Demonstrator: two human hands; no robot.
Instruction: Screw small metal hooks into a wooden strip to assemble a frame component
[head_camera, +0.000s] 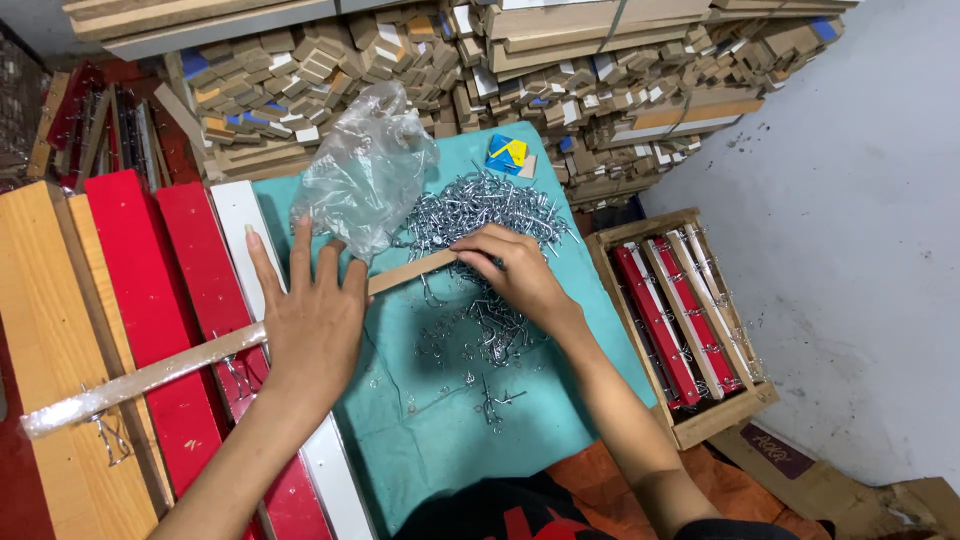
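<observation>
Left hand (312, 325): flat, fingers spread, pressing wooden strip (250, 340).
Right hand (515, 272): fingertips pinching strip end over metal hooks (485, 215).

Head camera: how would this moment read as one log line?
left hand flat on wooden strip | right hand at strip end by metal hooks | teal cloth beneath | plastic bag behind

Scene evenly and brightly lit from above, soft shadows cast beneath the forearms, glints seen on the heap of metal hooks (480, 215) and plastic bag (365, 170), edges bowed by wide-angle distortion, focus sharp throughout.
</observation>
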